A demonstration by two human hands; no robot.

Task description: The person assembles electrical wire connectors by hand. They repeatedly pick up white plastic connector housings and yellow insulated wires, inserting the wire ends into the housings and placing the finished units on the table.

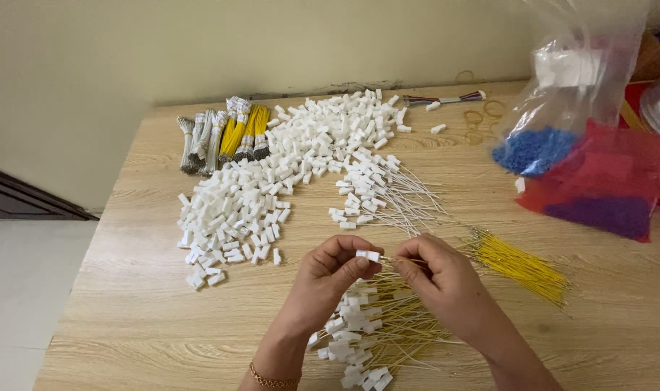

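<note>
White connector housing [367, 255]: small plastic block, pinched at the fingertips of the left hand [330, 271], held above the near middle of the desk [127, 304].
Yellow wire [401, 259]: thin lead, one end at the housing, gripped by thumb and forefinger of the right hand [438, 279]. Both hands closed to a fine pinch, remaining fingers curled.
Step in hand, as judged: seating the wire's end into the housing. Next move calls for lining the tip up with the housing's opening and pushing straight, without bending the lead.
Finished pile [366, 333]: housings with yellow wires attached, directly beneath the hands.
Loose yellow wires [522, 264]: just right of the right hand.
Empty housings [272, 181]: large heap, far-left half of the desk.
White-wired pieces [381, 192]: centre.
Wire bundles [225, 137]: far-left edge.
Plastic bags [583, 166]: blue, red and purple contents, right.
</note>
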